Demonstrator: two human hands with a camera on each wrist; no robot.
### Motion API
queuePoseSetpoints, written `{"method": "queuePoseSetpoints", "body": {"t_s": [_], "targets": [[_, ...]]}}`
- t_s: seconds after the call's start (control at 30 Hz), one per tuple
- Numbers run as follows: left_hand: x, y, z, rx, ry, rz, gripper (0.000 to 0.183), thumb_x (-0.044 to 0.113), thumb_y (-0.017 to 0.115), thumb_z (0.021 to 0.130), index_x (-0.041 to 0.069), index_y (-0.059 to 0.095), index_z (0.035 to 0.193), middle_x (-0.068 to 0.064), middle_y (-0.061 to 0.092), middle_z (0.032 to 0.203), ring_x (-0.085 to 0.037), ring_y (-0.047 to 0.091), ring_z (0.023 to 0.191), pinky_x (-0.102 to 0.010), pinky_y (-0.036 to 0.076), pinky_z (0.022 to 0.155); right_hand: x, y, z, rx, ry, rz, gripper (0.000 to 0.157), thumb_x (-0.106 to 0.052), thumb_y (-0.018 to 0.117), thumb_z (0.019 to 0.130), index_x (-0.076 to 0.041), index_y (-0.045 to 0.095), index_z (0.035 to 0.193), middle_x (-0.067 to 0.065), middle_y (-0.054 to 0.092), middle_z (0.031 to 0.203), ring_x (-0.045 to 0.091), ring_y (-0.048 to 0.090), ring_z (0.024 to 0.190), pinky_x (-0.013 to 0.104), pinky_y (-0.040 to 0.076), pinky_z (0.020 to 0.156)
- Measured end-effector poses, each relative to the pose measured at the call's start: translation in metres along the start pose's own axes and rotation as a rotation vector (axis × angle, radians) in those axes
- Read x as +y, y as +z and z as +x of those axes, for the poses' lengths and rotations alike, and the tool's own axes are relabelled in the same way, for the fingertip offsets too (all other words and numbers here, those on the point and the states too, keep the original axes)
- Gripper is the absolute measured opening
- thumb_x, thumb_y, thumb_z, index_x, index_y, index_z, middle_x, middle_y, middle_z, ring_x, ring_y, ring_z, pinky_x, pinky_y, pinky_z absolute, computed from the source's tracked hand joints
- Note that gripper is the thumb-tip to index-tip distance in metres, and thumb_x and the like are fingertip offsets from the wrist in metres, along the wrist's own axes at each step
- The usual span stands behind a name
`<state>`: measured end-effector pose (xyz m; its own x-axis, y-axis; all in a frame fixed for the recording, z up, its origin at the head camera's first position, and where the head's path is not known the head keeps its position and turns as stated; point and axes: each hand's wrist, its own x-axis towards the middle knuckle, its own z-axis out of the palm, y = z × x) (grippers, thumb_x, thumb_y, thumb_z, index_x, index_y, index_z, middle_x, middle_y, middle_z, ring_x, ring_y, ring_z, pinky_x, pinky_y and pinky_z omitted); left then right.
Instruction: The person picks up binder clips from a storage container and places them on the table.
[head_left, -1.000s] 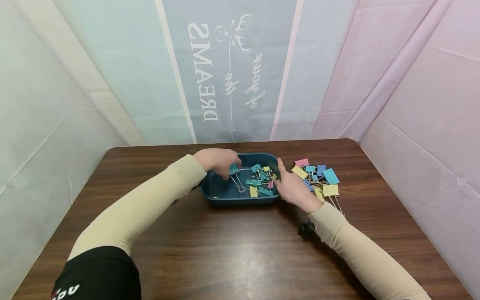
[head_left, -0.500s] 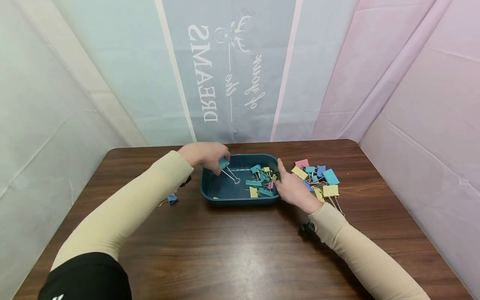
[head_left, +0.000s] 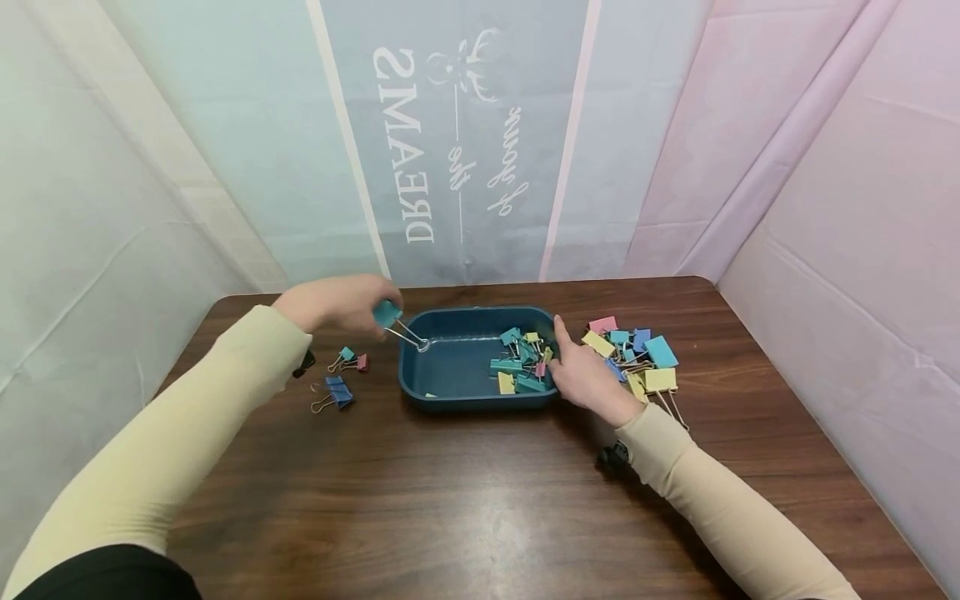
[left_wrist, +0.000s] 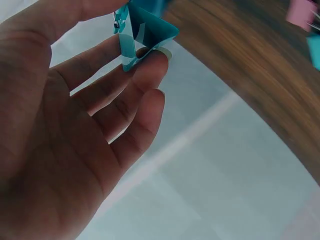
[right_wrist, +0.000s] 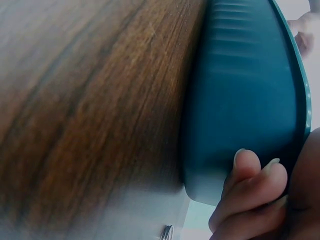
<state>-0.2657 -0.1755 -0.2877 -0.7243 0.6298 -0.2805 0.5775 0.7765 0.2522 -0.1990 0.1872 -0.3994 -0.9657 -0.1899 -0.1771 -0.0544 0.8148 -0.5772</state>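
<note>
Left of the tray, my left hand pinches a large teal binder clip between thumb and fingers. Its wire handles point toward the tray's left rim; in the left wrist view the clip's hollow body shows near the fingertips. The dark blue tray stands mid-table, with several teal, yellow and pink binder clips in its right part. My right hand grips the tray's right end, index finger along the rim. In the right wrist view, curled fingers lie against the tray's outer wall.
To the tray's right lies a heap of pink, yellow, blue and teal binder clips. On the left, a blue binder clip and small teal and pink binder clips rest on the wooden table. Fabric curtains surround the table.
My left hand has lifted the teal binder clip out of the tray and carried it left past the rim, uncovering the clips on the left. My right hand has stayed at the tray.
</note>
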Motion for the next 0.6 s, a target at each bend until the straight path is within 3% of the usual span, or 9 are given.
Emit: {"method": "queuePoseSetpoints", "body": {"t_s": [0.17, 0.4, 0.6], "targets": [[-0.020, 0.009, -0.011, -0.017, -0.048, 0.008, 0.048, 0.010, 0.076, 0.078, 0.000, 0.063, 0.124, -0.010, 0.061, 0.106, -0.024, 0.057, 0.090, -0.038, 0.051, 0.074, 0.000, 0.001, 0.001, 0.013, -0.004, -0.002, 0.076, -0.021, 0.046, 0.103, -0.012, -0.003, 0.160, 0.009, 0.057, 0.061, 0.023, 0.056, 0.047, 0.034, 0.045, 0.046], [-0.038, 0.028, -0.015, -0.048, -0.124, -0.053, 0.053, 0.009, 0.074, 0.084, -0.001, 0.057, 0.134, -0.013, 0.060, 0.119, -0.025, 0.058, 0.097, -0.040, 0.052, 0.080, 0.001, 0.000, 0.000, 0.012, 0.001, -0.002, 0.076, -0.021, 0.045, 0.103, -0.014, -0.005, 0.160, 0.009, 0.057, 0.062, 0.022, 0.056, 0.047, 0.034, 0.045, 0.046], [-0.046, 0.043, -0.011, -0.051, -0.113, -0.060, 0.052, 0.014, 0.078, 0.084, -0.002, 0.059, 0.130, -0.014, 0.059, 0.116, -0.024, 0.057, 0.095, -0.038, 0.051, 0.078, 0.001, -0.001, 0.000, 0.008, -0.014, -0.001, 0.076, -0.021, 0.045, 0.104, -0.013, -0.005, 0.160, 0.008, 0.056, 0.060, 0.022, 0.054, 0.045, 0.034, 0.043, 0.045]]}}
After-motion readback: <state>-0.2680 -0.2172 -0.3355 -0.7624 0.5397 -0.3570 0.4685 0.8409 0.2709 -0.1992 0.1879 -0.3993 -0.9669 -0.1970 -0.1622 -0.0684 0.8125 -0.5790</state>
